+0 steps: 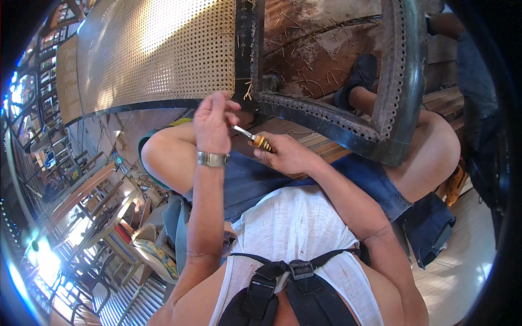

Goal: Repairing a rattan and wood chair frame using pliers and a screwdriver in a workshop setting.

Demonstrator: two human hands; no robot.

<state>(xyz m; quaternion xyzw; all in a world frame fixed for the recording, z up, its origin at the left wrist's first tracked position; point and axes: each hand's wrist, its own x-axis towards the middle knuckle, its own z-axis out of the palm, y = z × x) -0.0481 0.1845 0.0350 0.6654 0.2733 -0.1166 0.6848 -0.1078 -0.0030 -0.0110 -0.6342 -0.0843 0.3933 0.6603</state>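
My right hand (285, 153) is closed around the yellow-and-black handle of a screwdriver (260, 142). The metal shaft points up and left, its end beside my left hand (215, 122). That hand is raised with curled fingers at the near edge of a dark wooden chair frame (321, 118); whatever the fingers may hold is hidden. A woven cane panel (163, 60) fills the left section of the frame. Loose cane ends (248, 89) stick up at its corner near my left fingers. The right section is an open frame with rows of small holes along its rails.
The frame's near right corner rests close to my right knee (435, 138). Cane scraps (310, 76) litter the floor. Several wooden chair parts (103, 212) crowd the left. An orange tool (457, 185) and dark cloth (429, 228) lie at right, near another person's dark clothing (476, 92).
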